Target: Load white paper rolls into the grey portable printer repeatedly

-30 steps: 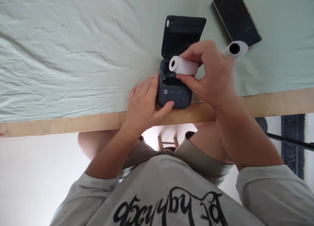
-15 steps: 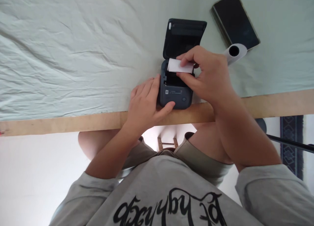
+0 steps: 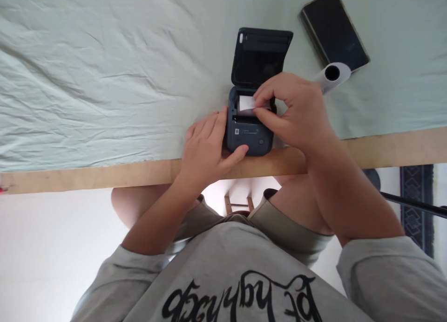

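A small dark portable printer [image 3: 248,135] sits near the table's front edge with its lid [image 3: 260,56] swung open and standing up behind it. My left hand [image 3: 206,147] wraps the printer's left side, thumb on its front corner. My right hand [image 3: 296,114] pinches a white paper roll [image 3: 246,104] with thumb and fingers; the roll sits low inside the printer's open bay, partly hidden by my fingers.
A second white paper roll [image 3: 331,75] lies right of the printer, touching a dark phone [image 3: 335,30] at the back right. A wrinkled pale green cloth [image 3: 104,79] covers the table, whose wooden edge [image 3: 87,177] runs below it. My grey shirt fills the lower view.
My right hand has lowered the paper roll from above the printer down into its open bay. My left hand has stayed on the printer's side.
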The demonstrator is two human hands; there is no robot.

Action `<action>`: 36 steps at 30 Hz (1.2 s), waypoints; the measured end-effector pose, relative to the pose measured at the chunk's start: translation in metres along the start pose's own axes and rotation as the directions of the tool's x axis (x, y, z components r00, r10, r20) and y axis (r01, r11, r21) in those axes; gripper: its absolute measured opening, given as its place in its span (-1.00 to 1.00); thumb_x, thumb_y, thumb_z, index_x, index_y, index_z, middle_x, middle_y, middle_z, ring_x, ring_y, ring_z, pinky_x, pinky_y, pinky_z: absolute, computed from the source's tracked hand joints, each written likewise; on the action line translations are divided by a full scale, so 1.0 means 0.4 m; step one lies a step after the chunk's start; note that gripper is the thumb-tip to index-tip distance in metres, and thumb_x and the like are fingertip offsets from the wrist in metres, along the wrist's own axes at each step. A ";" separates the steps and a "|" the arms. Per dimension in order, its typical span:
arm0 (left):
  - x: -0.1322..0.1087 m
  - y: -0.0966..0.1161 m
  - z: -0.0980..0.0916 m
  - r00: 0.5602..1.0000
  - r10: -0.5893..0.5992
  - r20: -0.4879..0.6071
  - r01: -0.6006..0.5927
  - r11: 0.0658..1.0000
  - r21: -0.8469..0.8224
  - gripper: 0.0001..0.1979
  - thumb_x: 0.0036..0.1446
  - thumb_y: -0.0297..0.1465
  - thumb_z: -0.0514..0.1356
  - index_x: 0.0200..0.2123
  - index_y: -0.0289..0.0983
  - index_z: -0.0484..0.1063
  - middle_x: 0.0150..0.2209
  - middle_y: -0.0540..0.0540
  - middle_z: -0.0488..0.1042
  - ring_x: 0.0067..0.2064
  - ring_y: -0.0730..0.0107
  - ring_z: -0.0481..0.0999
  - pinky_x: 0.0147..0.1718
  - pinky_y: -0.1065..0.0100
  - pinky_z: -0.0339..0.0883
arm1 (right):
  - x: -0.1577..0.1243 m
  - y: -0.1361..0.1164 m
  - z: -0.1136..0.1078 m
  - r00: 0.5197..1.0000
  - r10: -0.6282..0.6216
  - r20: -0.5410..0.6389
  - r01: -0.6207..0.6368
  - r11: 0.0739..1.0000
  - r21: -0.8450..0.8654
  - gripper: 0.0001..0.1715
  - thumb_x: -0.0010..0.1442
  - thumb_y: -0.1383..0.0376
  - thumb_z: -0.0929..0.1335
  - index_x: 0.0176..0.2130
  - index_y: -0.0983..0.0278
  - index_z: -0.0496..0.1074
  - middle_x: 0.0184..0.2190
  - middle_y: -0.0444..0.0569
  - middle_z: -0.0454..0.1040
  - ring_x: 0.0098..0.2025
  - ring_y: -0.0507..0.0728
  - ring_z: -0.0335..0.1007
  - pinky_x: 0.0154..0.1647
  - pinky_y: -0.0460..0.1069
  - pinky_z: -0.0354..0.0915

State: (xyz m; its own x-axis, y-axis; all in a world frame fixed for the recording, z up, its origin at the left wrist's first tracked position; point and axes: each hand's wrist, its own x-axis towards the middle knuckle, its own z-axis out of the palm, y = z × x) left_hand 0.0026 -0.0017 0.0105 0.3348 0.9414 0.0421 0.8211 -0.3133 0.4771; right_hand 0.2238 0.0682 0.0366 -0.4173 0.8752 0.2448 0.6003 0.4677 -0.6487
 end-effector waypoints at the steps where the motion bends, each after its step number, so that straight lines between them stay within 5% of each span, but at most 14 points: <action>1: 0.000 -0.001 0.000 1.000 0.001 0.000 -0.001 1.000 -0.003 -0.16 0.43 0.08 0.03 0.49 -0.44 0.15 0.40 -0.44 0.39 0.42 -0.21 0.38 0.36 -0.04 0.21 | -0.004 -0.001 -0.001 1.000 -0.001 0.016 0.001 1.000 0.014 -0.83 0.25 0.37 0.41 -0.34 0.09 0.46 -0.21 -0.06 0.67 -0.06 0.28 0.60 0.08 0.23 0.51; 13: 0.001 -0.004 -0.001 1.000 0.008 -0.012 -0.008 1.000 -0.029 -0.14 0.44 0.12 0.00 0.48 -0.44 0.18 0.38 -0.42 0.43 0.41 -0.18 0.41 0.34 -0.01 0.22 | -0.048 -0.044 -0.028 0.973 -0.185 0.136 0.186 0.983 0.009 -0.82 0.27 0.33 0.40 -0.39 0.11 0.46 -0.15 -0.08 0.66 -0.09 0.21 0.58 -0.02 0.20 0.49; 20: 0.005 -0.012 -0.010 1.000 0.025 -0.016 -0.027 0.991 -0.134 -0.04 0.43 0.26 -0.27 0.45 -0.39 0.24 0.35 -0.41 0.46 0.37 -0.19 0.44 0.29 -0.09 0.23 | -0.075 -0.045 -0.016 0.961 -0.217 0.170 0.220 0.976 0.003 -0.78 0.31 0.30 0.40 -0.41 0.12 0.51 0.02 -0.06 0.63 0.11 0.27 0.53 0.20 0.30 0.31; 26: 0.007 -0.013 -0.005 0.999 -0.003 -0.035 -0.002 0.990 -0.138 -0.05 0.43 0.28 -0.24 0.45 -0.36 0.25 0.32 -0.42 0.48 0.36 -0.20 0.45 0.30 -0.09 0.22 | -0.076 -0.043 -0.011 0.962 -0.221 0.159 0.218 0.975 0.035 -0.80 0.33 0.31 0.39 -0.37 0.13 0.49 -0.08 -0.15 0.67 -0.05 0.18 0.60 0.26 0.30 0.22; 36: 0.007 -0.010 -0.004 0.999 -0.021 -0.044 0.016 0.993 -0.119 -0.15 0.48 0.21 -0.22 0.43 -0.30 0.26 0.33 -0.36 0.48 0.36 -0.14 0.46 0.31 -0.04 0.26 | -0.076 -0.040 -0.026 0.942 -0.272 0.196 0.258 0.962 0.093 -0.74 0.36 0.28 0.43 -0.41 0.15 0.55 -0.16 -0.16 0.75 0.43 0.36 0.39 0.41 0.35 0.10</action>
State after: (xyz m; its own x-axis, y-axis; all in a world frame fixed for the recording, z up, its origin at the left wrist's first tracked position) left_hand -0.0005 0.0024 0.0102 0.2965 0.9524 0.0704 0.7656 -0.2811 0.5787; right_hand 0.2338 0.0355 0.0470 -0.6901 0.6731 0.2660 0.4063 0.6644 -0.6273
